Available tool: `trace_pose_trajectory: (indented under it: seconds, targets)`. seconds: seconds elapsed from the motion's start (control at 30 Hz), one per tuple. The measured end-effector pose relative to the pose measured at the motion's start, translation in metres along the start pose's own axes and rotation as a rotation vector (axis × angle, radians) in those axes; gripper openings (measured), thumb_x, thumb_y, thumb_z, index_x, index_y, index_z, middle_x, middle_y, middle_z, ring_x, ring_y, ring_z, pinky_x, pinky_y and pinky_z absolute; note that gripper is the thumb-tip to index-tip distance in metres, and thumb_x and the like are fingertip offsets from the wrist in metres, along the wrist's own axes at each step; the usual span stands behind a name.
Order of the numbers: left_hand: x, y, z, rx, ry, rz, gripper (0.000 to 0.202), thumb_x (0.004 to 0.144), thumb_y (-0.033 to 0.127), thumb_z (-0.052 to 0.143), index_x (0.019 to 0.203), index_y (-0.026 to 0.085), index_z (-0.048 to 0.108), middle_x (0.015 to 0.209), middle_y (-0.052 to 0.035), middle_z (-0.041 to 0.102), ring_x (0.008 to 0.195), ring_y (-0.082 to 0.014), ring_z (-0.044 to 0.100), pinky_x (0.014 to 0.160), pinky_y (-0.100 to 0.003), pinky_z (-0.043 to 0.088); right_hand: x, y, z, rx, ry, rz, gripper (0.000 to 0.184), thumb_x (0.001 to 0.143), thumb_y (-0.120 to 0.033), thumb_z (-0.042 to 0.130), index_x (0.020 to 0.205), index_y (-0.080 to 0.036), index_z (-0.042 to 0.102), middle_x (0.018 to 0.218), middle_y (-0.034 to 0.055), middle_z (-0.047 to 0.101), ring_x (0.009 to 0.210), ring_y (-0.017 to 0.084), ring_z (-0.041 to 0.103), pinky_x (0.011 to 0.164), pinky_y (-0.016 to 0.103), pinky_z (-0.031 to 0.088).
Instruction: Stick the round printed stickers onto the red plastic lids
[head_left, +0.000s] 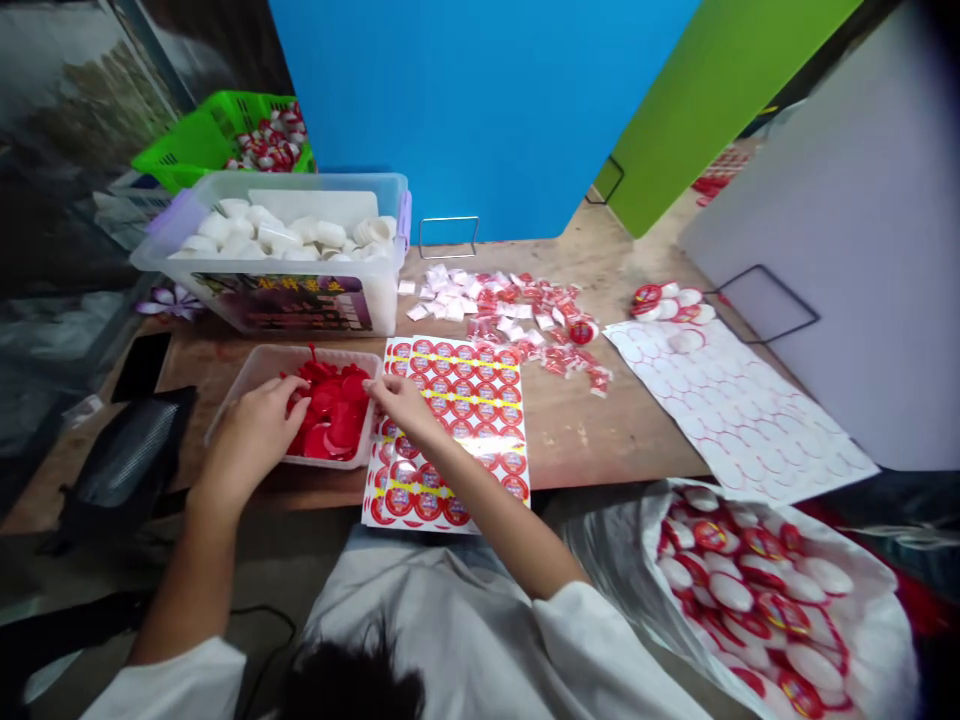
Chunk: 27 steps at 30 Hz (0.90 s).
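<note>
A shallow clear tray (247, 385) filled with round red plastic caps (339, 425) stands before me. My left hand (259, 430) reaches over its left side, fingers curved among the red pieces and the thumb slightly apart from them. At the tray's right rim my right hand (401, 400) has thumb and fingertips pinched together; whatever they hold is too small to make out. Beneath my right forearm lies a stack of sticker sheets (465, 385) with rows of red round labels.
Behind the tray stands a clear bin (274, 265) of white cups. Small red and white packets (517, 305) are scattered at the back. A mostly peeled sheet (739, 410) lies right, above a sack (870, 570) of red-and-white containers. A phone (141, 367) and black pouch (124, 450) lie left.
</note>
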<state>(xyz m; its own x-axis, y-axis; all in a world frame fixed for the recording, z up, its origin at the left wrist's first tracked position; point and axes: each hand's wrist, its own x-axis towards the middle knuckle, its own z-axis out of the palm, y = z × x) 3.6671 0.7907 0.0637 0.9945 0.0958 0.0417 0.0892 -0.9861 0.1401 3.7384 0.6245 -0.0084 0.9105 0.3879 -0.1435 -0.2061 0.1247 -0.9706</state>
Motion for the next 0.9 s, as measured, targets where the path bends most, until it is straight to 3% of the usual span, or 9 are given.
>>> trace_pose_trajectory:
  seconds: [0.17,0.23,0.3,0.37,0.43,0.53,0.63,0.8,0.9]
  targets:
    - [0.033,-0.003,0.013,0.113,-0.198,-0.066,0.051,0.091,0.03,0.043,0.136,0.006,0.046,0.134,-0.0219,0.051,0.118,-0.0365,0.053,0.097,-0.047,0.043,-0.018,-0.002,0.004,0.199,-0.024,-0.017,0.018,0.075,-0.036,0.065,0.082,-0.019,0.063,0.083,0.0015,0.069,0.079,0.014,0.065,0.083,0.03,0.051]
    - [0.041,-0.003,0.012,0.103,-0.251,-0.082,0.059,0.089,0.031,0.049,0.141,0.005,0.039,0.137,-0.0244,0.046,0.12,-0.0386,0.051,0.098,-0.049,0.042,-0.042,-0.004,-0.008,0.278,-0.08,-0.002,0.023,0.069,-0.032,0.071,0.089,-0.021,0.066,0.093,0.0018,0.071,0.089,0.016,0.067,0.092,0.034,0.05]
    - [0.047,0.0,0.007,0.071,-0.271,-0.091,0.063,0.088,0.035,0.052,0.141,0.004,0.038,0.136,-0.0259,0.046,0.121,-0.04,0.05,0.099,-0.049,0.041,-0.073,-0.002,-0.031,0.313,-0.099,0.032,0.02,0.071,-0.033,0.071,0.087,-0.022,0.069,0.09,0.0009,0.072,0.088,0.018,0.069,0.09,0.035,0.052]
    - [0.051,0.003,0.0,0.082,-0.219,-0.126,0.057,0.092,0.036,0.043,0.137,0.002,0.042,0.13,-0.0267,0.051,0.12,-0.0406,0.051,0.099,-0.049,0.041,-0.109,0.006,-0.064,0.332,0.027,0.072,0.017,0.074,-0.037,0.069,0.081,-0.022,0.07,0.08,0.0002,0.072,0.079,0.018,0.07,0.081,0.034,0.055]
    - [0.057,0.005,-0.004,0.173,-0.164,-0.176,0.05,0.095,0.032,0.033,0.132,0.002,0.047,0.123,-0.0264,0.055,0.116,-0.0411,0.054,0.096,-0.051,0.043,-0.145,0.02,-0.103,0.287,0.242,0.076,0.016,0.074,-0.038,0.07,0.077,-0.022,0.07,0.075,0.0006,0.072,0.07,0.016,0.068,0.074,0.031,0.054]
    - [0.07,0.004,0.002,0.29,-0.236,-0.173,0.049,0.094,0.035,0.034,0.13,0.007,0.052,0.13,-0.0235,0.05,0.115,-0.0425,0.053,0.093,-0.055,0.044,-0.191,0.046,-0.158,0.077,0.577,0.084,0.018,0.076,-0.04,0.068,0.08,-0.022,0.07,0.073,0.0018,0.07,0.068,0.016,0.064,0.071,0.029,0.051]
    - [0.083,0.0,0.016,0.326,-0.282,-0.181,0.051,0.089,0.043,0.044,0.125,0.009,0.055,0.126,-0.02,0.053,0.111,-0.0406,0.055,0.09,-0.055,0.046,-0.22,0.068,-0.193,-0.15,0.728,0.169,0.027,0.072,-0.046,0.071,0.083,-0.021,0.069,0.074,0.0033,0.069,0.067,0.018,0.062,0.066,0.031,0.05]
    - [0.091,-0.01,0.031,0.338,-0.201,-0.238,0.045,0.084,0.051,0.05,0.106,0.015,0.065,0.095,-0.0094,0.053,0.087,-0.0266,0.057,0.083,-0.051,0.051,-0.222,0.081,-0.193,-0.219,0.585,0.216,0.034,0.076,-0.051,0.067,0.089,-0.02,0.066,0.08,0.0061,0.07,0.075,0.022,0.066,0.071,0.034,0.053]
    - [0.088,-0.012,0.032,0.266,-0.111,-0.21,0.039,0.075,0.047,0.063,0.095,0.015,0.069,0.089,-0.0084,0.048,0.092,-0.0284,0.052,0.089,-0.055,0.047,-0.21,0.081,-0.182,-0.241,0.527,0.194,0.032,0.079,-0.049,0.064,0.092,-0.02,0.065,0.087,0.0074,0.071,0.081,0.022,0.067,0.075,0.035,0.053]
